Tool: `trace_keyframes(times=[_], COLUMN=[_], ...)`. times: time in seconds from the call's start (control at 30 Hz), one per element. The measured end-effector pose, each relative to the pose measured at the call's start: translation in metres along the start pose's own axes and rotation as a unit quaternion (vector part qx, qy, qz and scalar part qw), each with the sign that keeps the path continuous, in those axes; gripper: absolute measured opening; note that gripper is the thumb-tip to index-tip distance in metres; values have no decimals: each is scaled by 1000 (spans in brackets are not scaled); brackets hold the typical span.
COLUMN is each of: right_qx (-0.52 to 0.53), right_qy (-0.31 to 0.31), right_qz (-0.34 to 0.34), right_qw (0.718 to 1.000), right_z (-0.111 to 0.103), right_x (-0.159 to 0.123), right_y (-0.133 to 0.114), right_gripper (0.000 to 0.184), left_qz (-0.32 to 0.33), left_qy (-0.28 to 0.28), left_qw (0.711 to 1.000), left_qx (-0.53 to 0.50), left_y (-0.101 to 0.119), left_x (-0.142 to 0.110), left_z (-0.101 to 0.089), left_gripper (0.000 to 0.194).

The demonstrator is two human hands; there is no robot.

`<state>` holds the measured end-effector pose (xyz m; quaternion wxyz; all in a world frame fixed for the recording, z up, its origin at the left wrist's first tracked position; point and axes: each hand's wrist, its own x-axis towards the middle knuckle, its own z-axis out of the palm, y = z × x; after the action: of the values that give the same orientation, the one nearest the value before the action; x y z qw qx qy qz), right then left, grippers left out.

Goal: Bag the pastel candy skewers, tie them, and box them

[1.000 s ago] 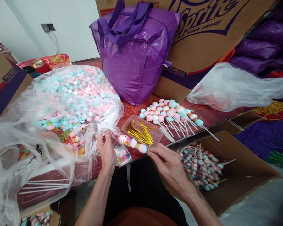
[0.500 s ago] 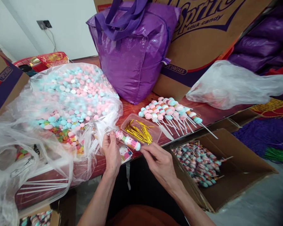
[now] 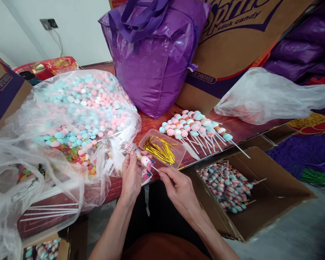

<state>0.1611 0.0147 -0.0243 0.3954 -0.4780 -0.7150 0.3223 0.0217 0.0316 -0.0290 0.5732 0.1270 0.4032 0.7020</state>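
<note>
A candy skewer (image 3: 144, 161) with pink and pale pieces sits in a printed clear wrapper (image 3: 128, 147), low over the table's front edge. My left hand (image 3: 131, 172) is closed on the wrapper, thumb on top. The skewer's white stick comes out at the lower right, pinched by the fingertips of my right hand (image 3: 178, 186). Just beyond the hands, a clear plastic tray (image 3: 181, 156) holds gold twist ties (image 3: 161, 150). Small printed wrappers (image 3: 146, 176) lie partly hidden beneath the skewer.
Finished-looking candy skewers (image 3: 192, 124) lie in rows at the right. On the left spreads a clear bag of pastel candies (image 3: 83, 97). Behind stands a purple bag (image 3: 154, 65). Below the table's right edge, an open carton (image 3: 281, 191) contains many skewers. White sticks (image 3: 51, 211) rest front left.
The candy skewer has slid deeper into the wrapper, and more bare stick shows. My right hand has shifted slightly left, while the left stays closed on the wrapper.
</note>
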Motion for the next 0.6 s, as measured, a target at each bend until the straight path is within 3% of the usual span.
trace_keyframes(times=[0.1, 0.17, 0.6], right_qx=[23, 43, 172], right_qy=[-41, -37, 12], right_qz=[68, 93, 109], right_qw=[997, 994, 979], right_z=[-3, 2, 36], right_x=[-9, -13, -4], right_y=[4, 6, -5], right_gripper=[24, 26, 23], left_qz=[-25, -44, -1], left_qy=[-20, -35, -70], left_qw=[999, 997, 990], left_qx=[30, 48, 125], left_y=[-1, -4, -9], left_x=[-2, -7, -13], left_z=[-3, -4, -16], left_gripper=[39, 37, 32])
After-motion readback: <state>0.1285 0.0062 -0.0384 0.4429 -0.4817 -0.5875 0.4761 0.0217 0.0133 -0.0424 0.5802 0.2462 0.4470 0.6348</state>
